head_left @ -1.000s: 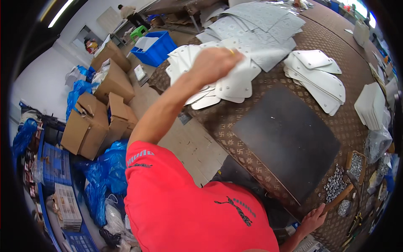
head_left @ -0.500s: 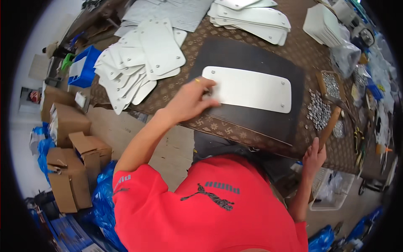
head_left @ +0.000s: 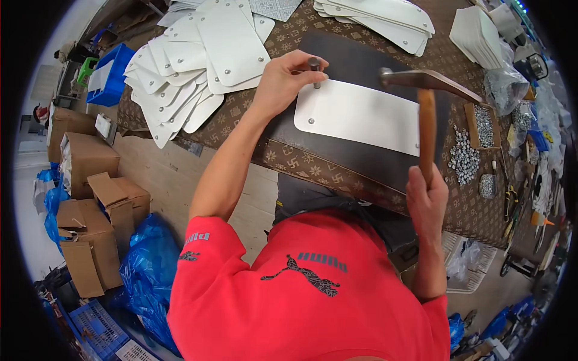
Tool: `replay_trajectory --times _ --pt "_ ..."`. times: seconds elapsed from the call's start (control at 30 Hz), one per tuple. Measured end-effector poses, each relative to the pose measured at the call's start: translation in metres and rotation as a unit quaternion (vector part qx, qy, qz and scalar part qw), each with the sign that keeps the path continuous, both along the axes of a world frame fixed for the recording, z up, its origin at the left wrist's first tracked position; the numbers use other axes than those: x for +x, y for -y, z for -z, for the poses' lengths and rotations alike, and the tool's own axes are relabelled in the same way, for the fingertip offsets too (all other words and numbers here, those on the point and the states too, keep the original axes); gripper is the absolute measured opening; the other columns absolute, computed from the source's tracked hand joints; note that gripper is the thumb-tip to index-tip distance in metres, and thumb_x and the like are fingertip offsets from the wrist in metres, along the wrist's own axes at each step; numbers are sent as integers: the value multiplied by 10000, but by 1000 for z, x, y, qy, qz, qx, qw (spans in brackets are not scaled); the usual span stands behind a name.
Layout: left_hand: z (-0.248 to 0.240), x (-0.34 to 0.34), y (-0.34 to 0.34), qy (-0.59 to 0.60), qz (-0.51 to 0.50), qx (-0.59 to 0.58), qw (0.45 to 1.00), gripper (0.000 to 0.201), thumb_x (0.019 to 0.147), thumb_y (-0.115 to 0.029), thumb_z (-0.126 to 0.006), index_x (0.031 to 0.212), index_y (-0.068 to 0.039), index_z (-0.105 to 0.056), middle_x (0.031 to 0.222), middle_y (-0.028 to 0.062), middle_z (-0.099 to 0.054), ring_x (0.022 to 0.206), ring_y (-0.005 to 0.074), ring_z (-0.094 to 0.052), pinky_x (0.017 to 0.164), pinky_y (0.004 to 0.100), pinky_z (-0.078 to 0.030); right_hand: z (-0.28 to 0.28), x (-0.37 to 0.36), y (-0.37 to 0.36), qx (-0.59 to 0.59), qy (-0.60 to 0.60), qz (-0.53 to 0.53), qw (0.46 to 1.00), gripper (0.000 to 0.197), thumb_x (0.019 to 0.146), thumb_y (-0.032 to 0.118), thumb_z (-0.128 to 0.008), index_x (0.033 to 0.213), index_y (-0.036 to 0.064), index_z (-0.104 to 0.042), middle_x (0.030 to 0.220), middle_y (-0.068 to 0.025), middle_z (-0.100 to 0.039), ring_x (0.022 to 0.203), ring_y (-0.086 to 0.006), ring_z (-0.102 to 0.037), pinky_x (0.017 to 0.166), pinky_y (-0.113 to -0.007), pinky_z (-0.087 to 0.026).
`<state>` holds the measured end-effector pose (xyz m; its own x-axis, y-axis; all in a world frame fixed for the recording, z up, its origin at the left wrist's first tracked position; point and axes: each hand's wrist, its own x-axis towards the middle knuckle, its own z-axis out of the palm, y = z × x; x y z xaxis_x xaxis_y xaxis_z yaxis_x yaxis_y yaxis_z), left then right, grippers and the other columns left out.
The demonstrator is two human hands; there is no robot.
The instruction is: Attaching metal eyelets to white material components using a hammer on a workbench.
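Observation:
A white panel [head_left: 355, 117] with rounded corners and metal studs lies flat on a dark mat [head_left: 367, 57]. My left hand [head_left: 282, 84] pinches a short metal punch [head_left: 314, 64], standing it upright at the panel's far left corner. What is under the punch's tip is hidden. In my right hand [head_left: 427, 201], the fingers wrap around the wooden handle of a hammer [head_left: 427, 120]. The hammer's metal head is raised above the panel's right part, apart from the punch.
Studded white panels [head_left: 232, 42] are heaped at the left, with more stacks [head_left: 379, 21] behind. To the right are loose metal fasteners [head_left: 463, 157], a small box [head_left: 471, 133] of them and tools. Cardboard boxes [head_left: 90, 159] and blue bags [head_left: 150, 259] stand on the floor.
My left hand has moved to the panel's far left corner and now shows the punch held upright. My right hand has lifted the hammer from the table's near right edge to above the panel.

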<state>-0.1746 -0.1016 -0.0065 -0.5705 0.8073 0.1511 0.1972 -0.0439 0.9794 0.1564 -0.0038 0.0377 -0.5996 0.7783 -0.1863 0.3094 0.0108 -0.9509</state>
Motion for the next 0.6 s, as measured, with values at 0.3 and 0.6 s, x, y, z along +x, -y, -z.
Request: replay_trajectory --times 0.3,0.6 --pt "8 3 -1 -36 -10 -1 999 179 838 -103 -779 993 -24 -735 895 26 -711 798 96 -642 745 243 -506 -108 -55 6 35 -268 -29 962 194 1017 196 -543 882 58 -528 675 7 -501 544 -68 -431 476 -230 -323" --pt "8 14 16 -28 -19 25 999 168 832 -69 -768 982 -8 -722 896 28 -703 774 95 -638 735 244 -504 -40 -51 4 40 79 -117 989 213 1033 220 -542 875 82 -511 625 56 -431 518 -28 -389 447 -212 -282"
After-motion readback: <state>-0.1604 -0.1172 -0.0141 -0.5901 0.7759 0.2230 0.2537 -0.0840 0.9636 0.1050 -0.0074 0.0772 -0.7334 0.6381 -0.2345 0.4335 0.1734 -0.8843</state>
